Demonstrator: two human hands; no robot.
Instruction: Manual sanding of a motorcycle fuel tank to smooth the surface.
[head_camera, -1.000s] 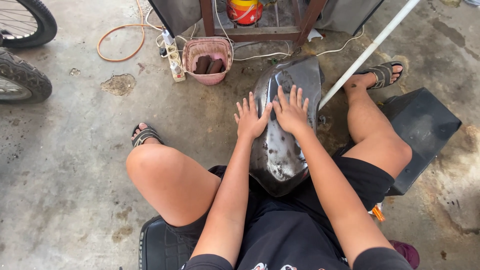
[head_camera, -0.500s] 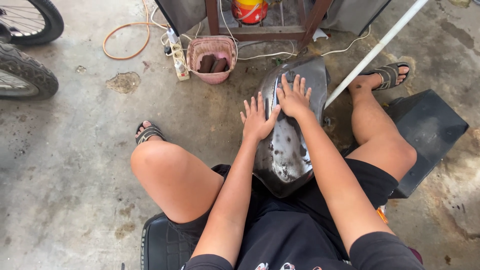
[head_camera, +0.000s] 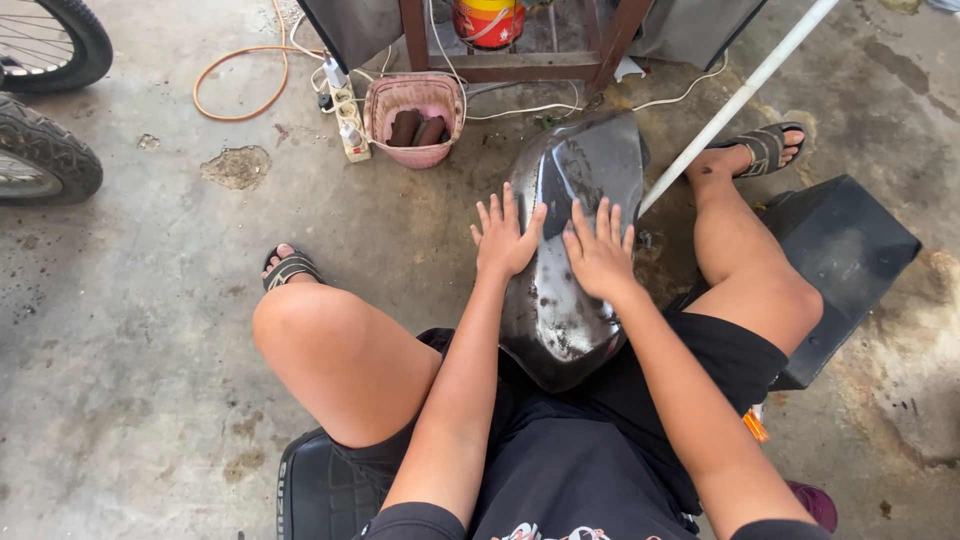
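Observation:
A glossy black curved panel (head_camera: 575, 170), wet and smeared with pale foam, stands between my knees with its lower end in my lap. My left hand (head_camera: 505, 238) lies flat on its left edge, fingers spread. My right hand (head_camera: 600, 255) presses flat on its middle, fingers spread too. Neither hand grips anything. I sit low on a black seat (head_camera: 315, 490), with sandalled feet on wet concrete.
A pink basket (head_camera: 412, 98) holding dark blocks sits ahead, beside a white power strip (head_camera: 345, 120) and an orange hose (head_camera: 235, 85). A white pole (head_camera: 740, 100) slants at right. A black panel (head_camera: 845, 250) lies under my right leg. Bicycle tyres (head_camera: 45, 150) stand at left.
Both hands have slid down the panel toward me, from its upper part to its middle. The panel stays between my knees.

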